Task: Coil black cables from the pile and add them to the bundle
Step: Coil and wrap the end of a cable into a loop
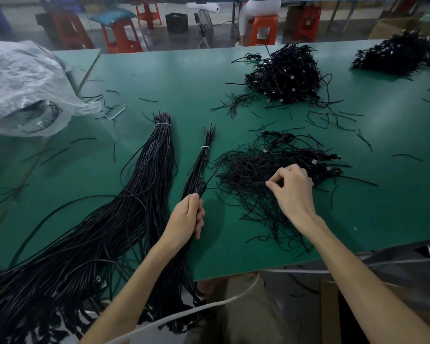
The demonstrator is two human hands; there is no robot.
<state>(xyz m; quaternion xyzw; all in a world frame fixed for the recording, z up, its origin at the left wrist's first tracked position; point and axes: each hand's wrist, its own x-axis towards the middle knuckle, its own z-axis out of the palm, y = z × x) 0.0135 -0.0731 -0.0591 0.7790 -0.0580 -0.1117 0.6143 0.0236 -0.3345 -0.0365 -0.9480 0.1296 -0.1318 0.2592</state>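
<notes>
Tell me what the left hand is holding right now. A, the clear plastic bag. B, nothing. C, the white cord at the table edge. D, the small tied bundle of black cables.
D: the left hand has its fingers curled round the lower end of the small tied bundle, while the right hand pinches at the loose pile.

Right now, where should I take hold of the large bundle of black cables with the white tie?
Grip the large bundle of black cables just below its white tie, I would say, from above: there the strands are bound into one narrow neck; nearer you they fan out.
</notes>
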